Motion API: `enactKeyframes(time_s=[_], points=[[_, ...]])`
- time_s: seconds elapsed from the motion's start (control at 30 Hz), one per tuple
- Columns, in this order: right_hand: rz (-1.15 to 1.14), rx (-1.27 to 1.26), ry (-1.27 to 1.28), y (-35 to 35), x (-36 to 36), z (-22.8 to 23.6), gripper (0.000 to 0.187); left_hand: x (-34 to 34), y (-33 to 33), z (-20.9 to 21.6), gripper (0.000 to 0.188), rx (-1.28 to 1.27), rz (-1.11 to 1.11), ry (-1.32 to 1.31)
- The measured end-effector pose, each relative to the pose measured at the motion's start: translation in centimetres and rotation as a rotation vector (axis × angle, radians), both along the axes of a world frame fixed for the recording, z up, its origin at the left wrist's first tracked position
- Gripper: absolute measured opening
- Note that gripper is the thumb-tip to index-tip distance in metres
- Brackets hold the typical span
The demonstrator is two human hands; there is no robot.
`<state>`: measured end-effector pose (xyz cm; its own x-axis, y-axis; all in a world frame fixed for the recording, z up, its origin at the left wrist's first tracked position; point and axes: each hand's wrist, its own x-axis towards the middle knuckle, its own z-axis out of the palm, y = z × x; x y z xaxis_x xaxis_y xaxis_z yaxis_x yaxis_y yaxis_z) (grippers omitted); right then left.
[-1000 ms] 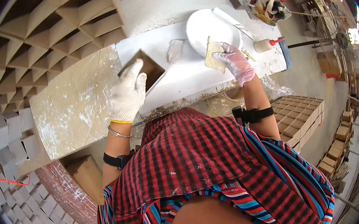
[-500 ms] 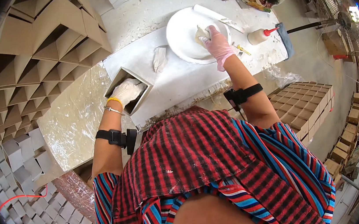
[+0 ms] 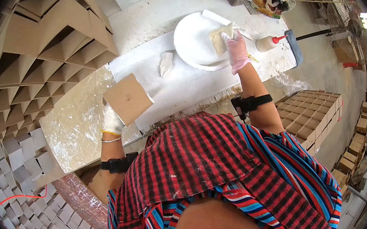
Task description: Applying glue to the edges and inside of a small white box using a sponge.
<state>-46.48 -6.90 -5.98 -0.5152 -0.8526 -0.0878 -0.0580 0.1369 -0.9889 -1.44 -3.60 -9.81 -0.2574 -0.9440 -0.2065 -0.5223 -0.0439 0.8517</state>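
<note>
My left hand, in a white knit glove, holds a square cardboard box over the front of the worktable. The box's brown closed face is turned up, and most of my fingers are hidden behind or inside it. In a thin pinkish glove, my right hand pinches a limp cream-coloured cloth at the right side of a round white dish. A long white strip lies at the dish's far right rim. Left of the dish rests a crumpled white cloth.
Stacked open brown boxes rise at the left, with many grey boxes below. A red-tipped bottle and a blue cloth lie on the table's right. A carton grid stands right of me; a fan is beyond.
My left hand has turned the box over: its open side with my hand inside showed before, now its closed face. My right hand has shifted right, drawing the cream cloth across the dish.
</note>
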Motion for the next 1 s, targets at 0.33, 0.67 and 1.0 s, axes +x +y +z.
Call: enactKeyframes(time_s=[0.33, 0.67, 1.0], points=[[0.338, -0.202, -0.804, 1.0, 5.8, 5.2, 0.037, -4.0, -0.8, 3.4, 0.035, 0.517, 0.163, 1.527], [0.659, -0.599, 0.810, 4.3, 19.9, 12.7, 0.022, -7.8, -1.2, 10.8, 0.033, -0.324, -0.116, 0.205], [0.618, -0.621, 0.821, 6.1, 25.2, 12.8, 0.030, -7.0, -1.0, 8.3, 0.031, 0.348, -0.158, 1.840]])
